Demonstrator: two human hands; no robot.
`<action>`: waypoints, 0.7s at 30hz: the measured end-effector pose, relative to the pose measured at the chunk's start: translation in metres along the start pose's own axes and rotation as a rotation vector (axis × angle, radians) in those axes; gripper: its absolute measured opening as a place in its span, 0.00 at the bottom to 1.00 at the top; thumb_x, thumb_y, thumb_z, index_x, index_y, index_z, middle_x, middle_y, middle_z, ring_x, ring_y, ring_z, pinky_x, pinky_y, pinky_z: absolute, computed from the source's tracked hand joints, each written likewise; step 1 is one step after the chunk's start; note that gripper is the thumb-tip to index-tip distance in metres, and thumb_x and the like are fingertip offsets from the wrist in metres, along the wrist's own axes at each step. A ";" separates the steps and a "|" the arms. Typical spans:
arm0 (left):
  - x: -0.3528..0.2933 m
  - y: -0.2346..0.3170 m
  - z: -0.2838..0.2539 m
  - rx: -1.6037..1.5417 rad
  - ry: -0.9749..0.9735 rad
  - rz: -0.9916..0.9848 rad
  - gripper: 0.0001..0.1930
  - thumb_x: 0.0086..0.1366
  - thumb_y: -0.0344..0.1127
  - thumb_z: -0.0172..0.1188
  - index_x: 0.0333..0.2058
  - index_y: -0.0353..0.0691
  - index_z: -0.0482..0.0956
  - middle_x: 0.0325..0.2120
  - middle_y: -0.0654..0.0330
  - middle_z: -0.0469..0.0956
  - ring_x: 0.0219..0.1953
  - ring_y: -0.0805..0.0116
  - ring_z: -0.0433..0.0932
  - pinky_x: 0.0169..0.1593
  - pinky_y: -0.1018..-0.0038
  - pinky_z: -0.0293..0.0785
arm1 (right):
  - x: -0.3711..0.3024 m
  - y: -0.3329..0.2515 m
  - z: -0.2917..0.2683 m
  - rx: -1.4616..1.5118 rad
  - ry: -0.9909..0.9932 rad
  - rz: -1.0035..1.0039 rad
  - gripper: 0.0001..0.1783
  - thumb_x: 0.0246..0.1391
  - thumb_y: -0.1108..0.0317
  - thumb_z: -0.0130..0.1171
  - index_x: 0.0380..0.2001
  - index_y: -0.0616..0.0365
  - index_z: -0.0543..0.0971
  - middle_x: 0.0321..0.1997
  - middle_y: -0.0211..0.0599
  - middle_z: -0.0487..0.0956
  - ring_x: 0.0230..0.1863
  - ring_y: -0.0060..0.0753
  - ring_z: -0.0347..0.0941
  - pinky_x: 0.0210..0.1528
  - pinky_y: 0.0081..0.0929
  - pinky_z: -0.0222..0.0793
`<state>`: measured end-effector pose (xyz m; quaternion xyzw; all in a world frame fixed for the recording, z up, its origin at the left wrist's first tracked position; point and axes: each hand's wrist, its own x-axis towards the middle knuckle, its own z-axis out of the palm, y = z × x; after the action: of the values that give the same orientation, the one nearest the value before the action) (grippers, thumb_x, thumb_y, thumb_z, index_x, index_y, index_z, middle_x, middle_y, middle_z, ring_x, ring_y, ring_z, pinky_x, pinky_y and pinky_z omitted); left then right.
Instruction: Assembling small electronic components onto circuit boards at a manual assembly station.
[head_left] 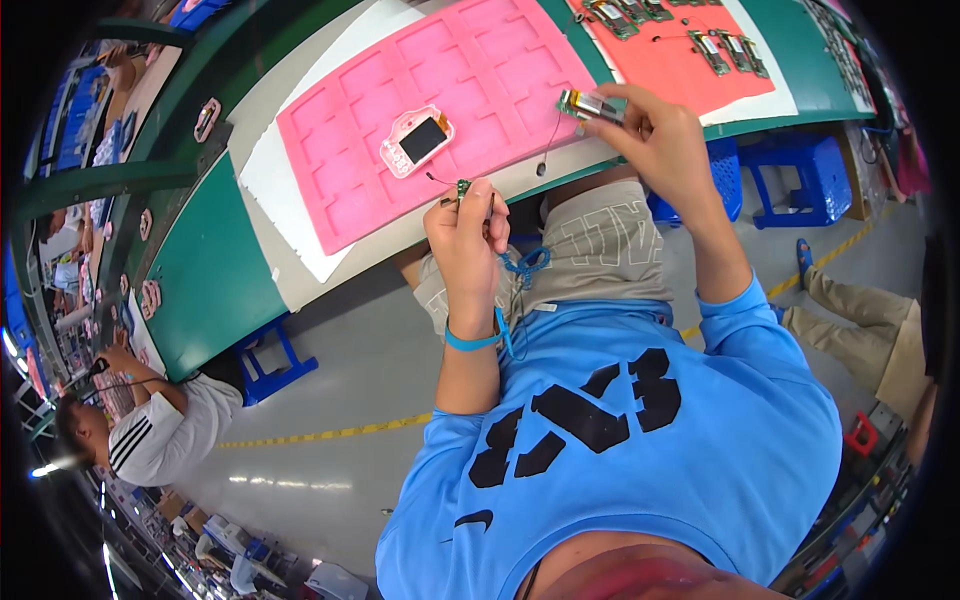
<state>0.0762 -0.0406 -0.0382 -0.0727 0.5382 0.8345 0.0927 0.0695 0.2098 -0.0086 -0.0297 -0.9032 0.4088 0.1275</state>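
My right hand [665, 140] pinches a small circuit board with a silver battery [592, 104] by its right end, above the right edge of the pink foam tray [480, 80]. A thin wire hangs from that board, ending in a small dark round part [541, 169]. In front of the tray's near edge, my left hand [468, 225] is closed around another small green circuit board [463, 188], mostly hidden by the fingers, with a short wire sticking out. Beyond it, a pink-and-white case with a dark screen [422, 140] lies in the tray. A blue strap [472, 341] circles my left wrist.
Several battery boards [710, 52] lie on a red-orange sheet [655, 70] at the far right. Green bench top [205, 290] extends to the left. Blue stools [800, 180] stand under the bench. A person in a white shirt [175, 430] sits at the left; another person's leg [850, 310] shows at right.
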 end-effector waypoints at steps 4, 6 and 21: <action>0.002 0.005 -0.012 0.002 0.033 0.056 0.16 0.76 0.38 0.60 0.28 0.35 0.82 0.15 0.63 0.72 0.14 0.77 0.64 0.18 0.81 0.58 | 0.020 0.004 -0.007 0.179 -0.158 0.058 0.17 0.58 0.69 0.76 0.49 0.60 0.88 0.21 0.19 0.66 0.23 0.13 0.58 0.25 0.18 0.50; 0.008 0.019 -0.021 0.061 0.046 0.080 0.16 0.76 0.39 0.61 0.29 0.35 0.82 0.16 0.63 0.72 0.15 0.77 0.65 0.18 0.81 0.59 | 0.025 0.013 -0.010 0.231 -0.188 0.052 0.16 0.58 0.69 0.75 0.49 0.60 0.88 0.22 0.19 0.66 0.24 0.13 0.58 0.26 0.18 0.50; 0.065 0.057 -0.047 0.783 0.006 0.156 0.13 0.68 0.38 0.72 0.40 0.33 0.86 0.23 0.63 0.81 0.21 0.75 0.73 0.26 0.79 0.70 | 0.030 0.047 -0.028 0.586 0.064 0.267 0.13 0.62 0.64 0.71 0.46 0.59 0.88 0.24 0.19 0.72 0.25 0.11 0.58 0.27 0.14 0.50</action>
<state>0.0004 -0.1015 -0.0210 0.0070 0.8199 0.5704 0.0481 0.0454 0.2657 -0.0198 -0.1225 -0.7307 0.6635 0.1041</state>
